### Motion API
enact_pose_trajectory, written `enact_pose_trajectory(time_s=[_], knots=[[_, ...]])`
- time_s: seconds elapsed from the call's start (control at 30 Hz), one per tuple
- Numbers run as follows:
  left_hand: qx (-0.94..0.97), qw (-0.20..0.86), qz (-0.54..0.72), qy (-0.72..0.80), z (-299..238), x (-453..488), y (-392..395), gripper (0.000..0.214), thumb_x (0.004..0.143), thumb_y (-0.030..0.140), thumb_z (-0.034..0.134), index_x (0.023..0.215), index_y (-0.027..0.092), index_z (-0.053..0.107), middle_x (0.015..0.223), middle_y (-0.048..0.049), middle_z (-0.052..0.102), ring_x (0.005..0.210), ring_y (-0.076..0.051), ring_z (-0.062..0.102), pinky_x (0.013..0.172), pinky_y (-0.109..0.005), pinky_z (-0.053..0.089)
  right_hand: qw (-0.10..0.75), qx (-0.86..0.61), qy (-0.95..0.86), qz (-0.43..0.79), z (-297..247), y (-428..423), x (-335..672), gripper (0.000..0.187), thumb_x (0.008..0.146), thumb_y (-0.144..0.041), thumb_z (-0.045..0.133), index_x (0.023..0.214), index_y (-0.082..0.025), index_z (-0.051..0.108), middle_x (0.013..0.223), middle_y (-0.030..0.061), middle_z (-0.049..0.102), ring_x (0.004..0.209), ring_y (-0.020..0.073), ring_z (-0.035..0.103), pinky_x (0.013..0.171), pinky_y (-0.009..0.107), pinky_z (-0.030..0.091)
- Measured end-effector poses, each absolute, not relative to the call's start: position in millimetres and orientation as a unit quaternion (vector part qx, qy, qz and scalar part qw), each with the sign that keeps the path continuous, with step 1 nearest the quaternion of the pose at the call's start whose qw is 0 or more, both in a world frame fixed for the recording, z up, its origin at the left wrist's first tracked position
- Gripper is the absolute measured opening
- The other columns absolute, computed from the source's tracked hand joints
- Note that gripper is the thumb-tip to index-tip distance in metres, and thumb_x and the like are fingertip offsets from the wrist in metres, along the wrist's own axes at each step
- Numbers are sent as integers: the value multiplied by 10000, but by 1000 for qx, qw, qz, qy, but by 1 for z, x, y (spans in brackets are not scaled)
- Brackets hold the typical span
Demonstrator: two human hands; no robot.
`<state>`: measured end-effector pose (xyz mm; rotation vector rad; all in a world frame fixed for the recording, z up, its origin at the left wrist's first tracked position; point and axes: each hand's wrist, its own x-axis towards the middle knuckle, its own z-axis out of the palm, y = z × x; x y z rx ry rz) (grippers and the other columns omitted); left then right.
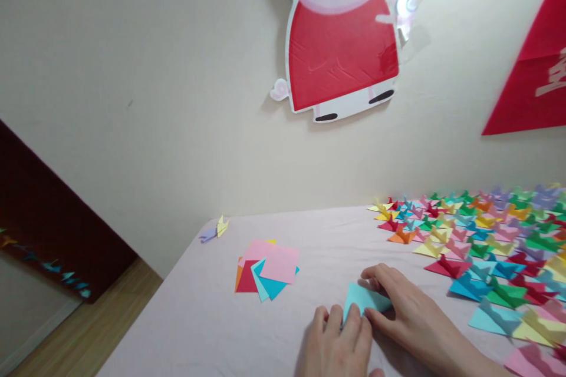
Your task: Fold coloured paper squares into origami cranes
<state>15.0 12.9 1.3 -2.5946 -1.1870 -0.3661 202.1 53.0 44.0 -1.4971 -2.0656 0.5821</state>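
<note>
On the tabletop in front of me lies a light blue sheet of origami paper (359,296), with a corner pointing up and its lower part covered by my fingers. My left hand (339,339) rests over its lower edge, fingers slightly apart and pressing down, the thumb away from them. From the right, my right hand (400,306) has thumb and fingers closed around the sheet's right side. Whether the sheet is folded beneath the fingers is hard to make out.
Left of my hands lies a fanned pile of coloured square papers (279,264). Many folded paper birds (499,247) fill the table's right side; two folded pieces (216,230) sit at the back left corner. A cartoon cutout (345,59) hangs on the wall behind the table (186,318).
</note>
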Motion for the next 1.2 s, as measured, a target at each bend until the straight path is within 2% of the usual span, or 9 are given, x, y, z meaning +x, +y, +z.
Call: enact_pose_trajectory(time_s=[0.33,0.5,0.7,0.77,0.9,0.97,1.07,1.13,1.2], knots=[[-895,165,-149,-386,3,13,16,549,881,613,550,1217,185,620,1198,-55,662,900,-234,544,793,-369,419,234,-547,-777,206,40,57,202,275,651,-157,529,916,-211,574,964,67,616,916,253,544,830,394,443],[-891,154,-152,-398,7,13,14,548,853,617,596,1197,192,636,1216,-39,667,919,-235,544,806,-371,436,255,-540,-768,230,33,61,210,365,610,-116,485,949,-219,572,956,54,628,906,237,563,831,373,461],[-887,141,-150,-412,6,14,12,562,855,630,584,1224,209,631,1240,-35,661,956,-247,549,822,-382,450,311,-535,-728,294,26,67,224,489,561,-137,470,1028,-206,597,1032,75,655,1007,245,605,936,377,476],[-885,142,-156,-415,4,14,11,556,852,630,589,1217,213,634,1244,-29,662,953,-246,551,824,-380,449,314,-530,-721,316,26,70,229,511,548,-134,457,1032,-214,599,1003,65,669,965,234,622,895,359,495],[-888,137,-157,-411,0,12,11,550,860,614,589,1241,217,614,1268,-34,651,975,-253,551,832,-386,441,319,-518,-704,366,30,77,237,455,564,-152,449,986,-217,604,824,26,663,758,196,626,699,293,511],[-888,132,-164,-409,1,11,11,546,857,608,596,1235,215,610,1267,-37,649,975,-255,552,823,-386,441,343,-517,-683,384,33,76,238,414,586,-177,454,973,-214,597,785,20,657,720,190,623,666,286,507],[-891,87,-170,-411,12,10,13,492,852,572,623,1193,218,609,1253,-29,646,970,-251,546,813,-382,442,363,-527,-667,381,34,67,234,329,677,-236,471,981,-213,596,812,35,665,778,213,639,714,317,518],[-893,37,-174,-413,23,13,15,414,858,508,642,1152,219,601,1247,-20,634,1011,-250,529,850,-381,436,353,-541,-685,337,33,59,229,263,740,-266,491,970,-220,609,868,51,668,845,233,626,779,350,511],[-885,-9,-184,-428,35,20,18,320,865,453,647,1079,221,595,1235,-21,614,1061,-254,502,901,-393,423,335,-541,-715,289,32,53,223,211,733,-228,506,916,-228,613,931,65,674,917,252,596,842,383,489]])
